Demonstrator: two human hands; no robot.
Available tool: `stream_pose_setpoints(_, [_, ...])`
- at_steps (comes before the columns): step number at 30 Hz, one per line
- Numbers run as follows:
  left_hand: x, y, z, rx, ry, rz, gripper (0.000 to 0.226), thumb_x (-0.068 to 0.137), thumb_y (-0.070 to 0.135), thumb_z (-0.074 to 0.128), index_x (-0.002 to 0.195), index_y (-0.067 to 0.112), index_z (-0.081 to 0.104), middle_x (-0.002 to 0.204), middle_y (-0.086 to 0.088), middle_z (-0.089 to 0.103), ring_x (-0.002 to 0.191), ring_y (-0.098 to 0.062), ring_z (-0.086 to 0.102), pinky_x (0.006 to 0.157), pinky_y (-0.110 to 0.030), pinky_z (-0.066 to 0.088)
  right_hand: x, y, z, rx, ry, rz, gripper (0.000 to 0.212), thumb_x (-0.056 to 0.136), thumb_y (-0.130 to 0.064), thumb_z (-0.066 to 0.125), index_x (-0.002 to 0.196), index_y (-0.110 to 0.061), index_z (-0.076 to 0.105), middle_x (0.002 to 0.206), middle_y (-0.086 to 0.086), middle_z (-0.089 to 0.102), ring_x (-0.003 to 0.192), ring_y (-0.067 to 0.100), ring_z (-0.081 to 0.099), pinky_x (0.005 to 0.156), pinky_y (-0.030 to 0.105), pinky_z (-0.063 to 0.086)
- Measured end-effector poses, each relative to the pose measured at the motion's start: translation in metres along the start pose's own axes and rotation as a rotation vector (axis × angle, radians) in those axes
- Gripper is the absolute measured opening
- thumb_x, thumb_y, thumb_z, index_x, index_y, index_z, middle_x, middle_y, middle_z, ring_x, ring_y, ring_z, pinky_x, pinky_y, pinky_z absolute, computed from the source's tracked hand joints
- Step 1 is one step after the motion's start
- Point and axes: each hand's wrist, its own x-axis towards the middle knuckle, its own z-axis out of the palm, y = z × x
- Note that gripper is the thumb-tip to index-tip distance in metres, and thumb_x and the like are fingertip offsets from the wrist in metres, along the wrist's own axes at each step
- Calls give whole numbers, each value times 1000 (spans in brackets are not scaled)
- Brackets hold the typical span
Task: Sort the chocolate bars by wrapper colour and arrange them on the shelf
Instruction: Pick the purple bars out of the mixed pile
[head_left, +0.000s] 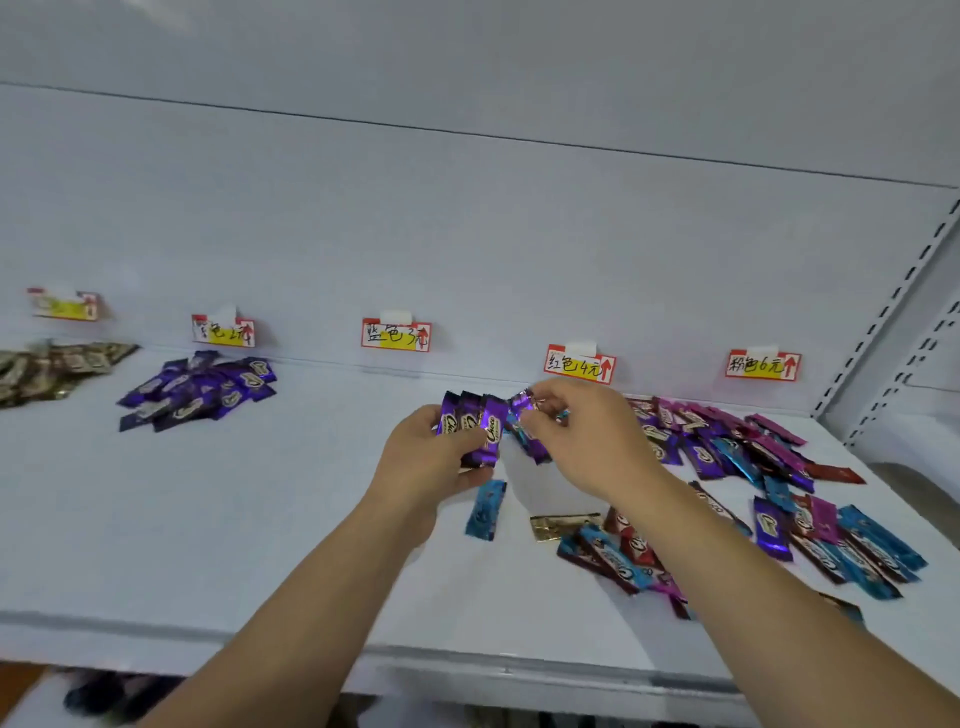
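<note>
Left hand (431, 457), raised above the middle of the white shelf (234, 519), fingers curled round a fanned bunch of purple bars (472, 423) held upright, the wrapper lettering facing the camera. Right hand (582, 441), just beside the left, thumb and fingertips pinching one further purple bar (527, 426) by its upper end; this bar hangs tilted and touches the edge of the bunch. Both forearms enter from the lower edge of the view.

Directly below the hands, lying flat on the shelf: a single blue bar (485, 509) and, near it to the right, a single gold bar (563, 526). To the right, an unsorted heap of bars (779, 493) in blue, purple, pink and dark red wrappers, spread from the back wall to the front edge of the shelf; some overlap, and a few lie partly hidden under the right forearm.

To the left, well apart from the hands: a sorted pile of purple bars (200, 389), and beyond it, at the left edge of the view, a pile of gold bars (52, 369), partly cut off.

Along the back wall, five red-and-yellow price labels with handwritten text: a far-left label (65, 304) too blurred to read, a second label (223, 330) above the purple pile, a blue label (396, 335) behind the hands, a red label (579, 364), and a pink label (762, 365) above the heap. At the right, a slotted shelf upright (883, 312).
</note>
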Motion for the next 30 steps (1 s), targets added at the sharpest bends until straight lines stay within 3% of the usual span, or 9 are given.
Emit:
stream_pose_setpoints(4, [-6, 13, -72, -15, 115, 21, 16, 92, 1, 72, 108, -1, 70, 101, -22, 76, 94, -33, 76, 69, -32, 64, 11, -51, 48, 113, -64, 2, 22, 99, -30, 68, 119, -33, 60, 90, -13, 68, 75, 10, 67, 71, 35, 57])
stream_pose_setpoints(7, [-2, 20, -128, 63, 238, 38, 14, 91, -1, 71, 104, -4, 68, 99, -23, 75, 88, -34, 76, 65, -30, 64, 21, -87, 92, 121, -109, -44, 10, 98, -24, 67, 107, -30, 67, 95, -14, 69, 80, 11, 67, 74, 32, 54])
stream_pose_setpoints(10, [3, 25, -178, 143, 334, 33, 8, 89, -4, 69, 95, -6, 66, 97, -27, 73, 79, -36, 71, 67, -35, 66, 33, -126, 135, 139, -192, -85, 14, 98, -22, 67, 107, -27, 74, 104, -12, 72, 83, 8, 68, 77, 28, 53])
stream_pose_setpoints(13, [20, 32, -223, 324, 424, 74, 8, 86, 3, 71, 85, 5, 64, 91, -19, 74, 85, -39, 74, 75, -45, 65, 47, -163, 177, 161, -232, -144, 24, 96, -14, 64, 113, -26, 77, 114, -7, 72, 87, 13, 68, 83, 29, 53])
stream_pose_setpoints(18, [67, 53, -275, 758, 526, 275, 23, 93, 19, 65, 115, 23, 60, 98, 3, 68, 92, -22, 62, 74, -31, 42, 80, -207, 223, 146, -159, -204, 29, 91, -3, 56, 108, -14, 76, 109, 7, 71, 95, 27, 63, 85, 40, 51])
stream_pose_setpoints(21, [102, 61, -289, 811, 528, 349, 28, 99, 27, 60, 126, 25, 56, 101, -2, 71, 92, -24, 65, 74, -34, 49, 109, -218, 243, 132, -115, -211, 29, 91, -3, 52, 105, -15, 74, 105, 7, 68, 96, 28, 61, 82, 40, 50])
stream_pose_setpoints(25, [135, 50, -303, 1146, 449, 417, 30, 106, 32, 43, 127, 20, 60, 110, -4, 71, 106, -30, 62, 88, -47, 52, 130, -209, 270, -88, -240, -280, 24, 100, -27, 50, 116, -15, 63, 119, 6, 62, 110, 33, 57, 85, 41, 49])
stream_pose_setpoints(27, [142, 38, -310, 1340, 392, 409, 47, 104, 45, 28, 120, 21, 64, 118, -1, 67, 116, -29, 57, 96, -47, 49, 126, -200, 280, -277, -320, -313, 47, 105, -48, 38, 137, -17, 52, 143, 2, 52, 130, 33, 46, 102, 45, 45])
stream_pose_setpoints(30, [148, 23, -317, 1491, 361, 376, 68, 98, 56, 12, 138, 24, 56, 138, 0, 58, 134, -27, 47, 107, -49, 42, 122, -196, 284, -366, -392, -300, 68, 106, -60, 22, 160, -19, 26, 169, -1, 22, 154, 31, 21, 121, 47, 28])
